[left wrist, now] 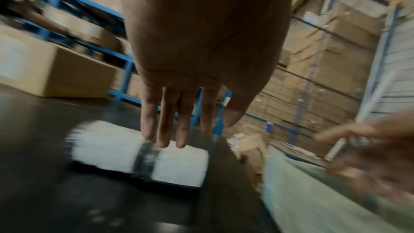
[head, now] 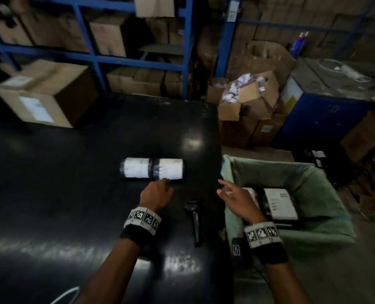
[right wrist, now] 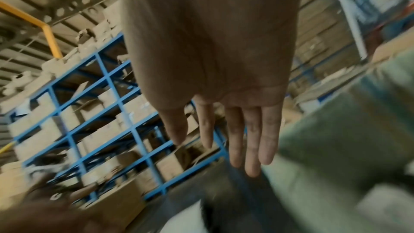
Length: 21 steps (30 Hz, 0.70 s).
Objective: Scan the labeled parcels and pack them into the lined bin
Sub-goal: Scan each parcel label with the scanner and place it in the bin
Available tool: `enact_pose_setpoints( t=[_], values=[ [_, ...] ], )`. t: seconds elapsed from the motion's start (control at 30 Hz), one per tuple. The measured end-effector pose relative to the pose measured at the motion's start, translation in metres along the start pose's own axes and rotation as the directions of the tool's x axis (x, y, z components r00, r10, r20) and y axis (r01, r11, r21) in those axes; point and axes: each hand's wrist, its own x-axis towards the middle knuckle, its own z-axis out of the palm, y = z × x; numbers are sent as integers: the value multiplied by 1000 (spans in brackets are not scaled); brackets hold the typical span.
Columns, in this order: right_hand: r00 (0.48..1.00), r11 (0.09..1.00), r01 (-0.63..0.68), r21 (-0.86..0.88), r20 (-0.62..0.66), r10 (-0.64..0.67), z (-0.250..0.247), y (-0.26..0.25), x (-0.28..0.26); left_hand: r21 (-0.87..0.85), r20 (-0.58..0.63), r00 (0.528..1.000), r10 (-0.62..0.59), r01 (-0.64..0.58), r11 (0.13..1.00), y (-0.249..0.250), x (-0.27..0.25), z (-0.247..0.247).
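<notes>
1. The left hand (head: 156,194) is open with straight fingers, and its fingertips (left wrist: 164,141) are at the near edge of the parcel (head: 153,171).
2. The parcel lies on the worktop (head: 72,172), just ahead of this hand, with its long axis left to right.
3. The right hand (head: 237,199) is also open and empty, over the edge of the lined bin (head: 313,178), farther from the parcel.
4. The scanner (head: 195,220) lies between the two hands.

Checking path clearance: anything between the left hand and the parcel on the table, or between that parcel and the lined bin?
Nothing visible. The left hand reaches the parcel with bare table around it. The lined bin is open-topped just right; the scanner lies nearer, off that line.
</notes>
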Motion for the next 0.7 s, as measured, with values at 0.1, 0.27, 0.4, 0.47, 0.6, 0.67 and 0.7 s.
enact_pose_setpoints(
  t=[0.1,0.27,0.4,0.47,0.6,0.67,0.7],
  values=[
    [999,999,-35,39,22,35,48,0,-7,-56,-60,995,-77,74,996,-43,4,-18],
    [993,992,-119,-29,18,120,105,18,-9,-136,-149,978,-148,128,982,-105,25,-29],
    [983,982,-181,-56,-27,180,130,36,-6,-193,-185,967,-174,138,971,-136,50,-27],
    [976,977,-211,-24,-55,209,141,42,-4,-216,-206,962,-179,133,967,-147,61,-24],
    [967,971,-237,6,-92,237,156,46,2,-292,-239,952,-191,117,949,-158,83,-19],
    [963,968,-251,27,-96,252,157,37,4,-316,-256,950,-181,95,944,-165,100,-15],
    [965,969,-242,48,-97,245,157,35,4,-329,-266,948,-176,83,941,-168,109,-13]
  ],
)
